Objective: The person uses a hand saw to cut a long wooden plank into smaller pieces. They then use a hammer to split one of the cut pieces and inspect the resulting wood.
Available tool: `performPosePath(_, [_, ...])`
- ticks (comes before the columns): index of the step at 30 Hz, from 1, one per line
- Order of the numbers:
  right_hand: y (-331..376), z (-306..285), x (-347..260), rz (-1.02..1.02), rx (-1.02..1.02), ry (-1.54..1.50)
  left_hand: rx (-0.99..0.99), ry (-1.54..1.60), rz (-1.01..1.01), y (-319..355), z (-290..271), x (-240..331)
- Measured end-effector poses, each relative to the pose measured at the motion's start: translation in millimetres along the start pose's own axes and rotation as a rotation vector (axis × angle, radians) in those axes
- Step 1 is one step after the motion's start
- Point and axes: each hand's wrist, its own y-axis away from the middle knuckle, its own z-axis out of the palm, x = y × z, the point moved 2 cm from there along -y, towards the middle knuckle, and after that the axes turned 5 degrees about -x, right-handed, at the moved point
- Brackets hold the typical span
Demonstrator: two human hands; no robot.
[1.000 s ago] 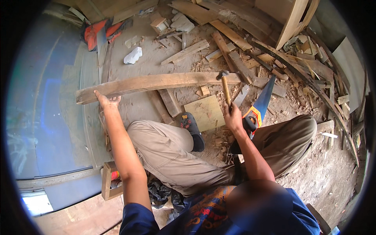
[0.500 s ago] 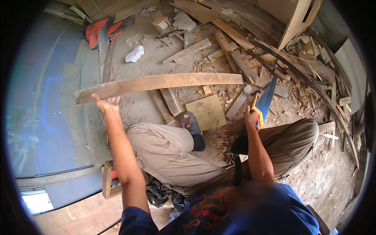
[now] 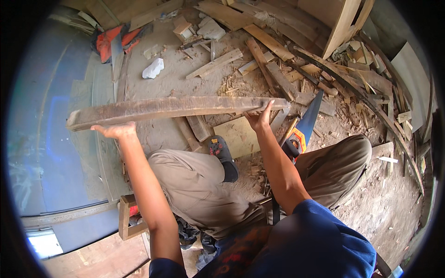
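Note:
A long brown wooden plank (image 3: 176,108) is raised crosswise in front of me, with its narrow edge turned partly toward me. My left hand (image 3: 117,131) supports it from below near the left end, palm up, its fingers partly hidden behind the wood. Close to the right end, my right hand (image 3: 259,116) grips the plank, thumb up against its near side. A handsaw (image 3: 309,119) with a blue blade and a yellow, red and black handle stands tilted beside my right forearm and right knee, no hand on it. What it rests on is hidden.
Offcuts and wood chips litter the ground ahead and to the right. A square board (image 3: 235,134) lies by my left shoe (image 3: 223,155). To the left is a large blue-grey panel (image 3: 55,134). A white lump (image 3: 153,68) and orange cloth (image 3: 109,41) lie farther off.
My right hand has let go of the handsaw and moved up and left to grip the plank's right end. The plank has shifted slightly left and tipped, showing more of its edge.

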Motion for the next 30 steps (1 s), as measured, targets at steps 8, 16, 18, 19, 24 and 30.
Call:
performPosePath(8, [51.1,20.9,-3.5,-0.212,-0.326,-0.112,-0.562,0.328,-0.135,-72.3,-109.3,11.5])
performPosePath(16, [67.2,32.5,-35.5,-0.524,-0.249,-0.005,0.165,0.070,-0.203,5.5,-39.6,14.7])
performPosePath(18, [62.7,39.2,-38.6,-0.497,-0.199,0.081,0.076,0.063,-0.229,-19.4,-80.4,12.1])
performPosePath(19, [64.9,43.9,-40.7,-0.490,-0.173,0.127,0.030,0.063,-0.248,-20.5,-82.9,12.1])
performPosePath(24, [97.0,60.0,-45.9,-0.481,-0.201,-0.013,0.089,0.086,-0.265,-0.6,-60.1,11.6])
performPosePath(30, [107.6,76.6,-60.9,-0.501,-0.205,-0.210,-0.309,0.272,-0.274,-42.3,-94.4,7.9])
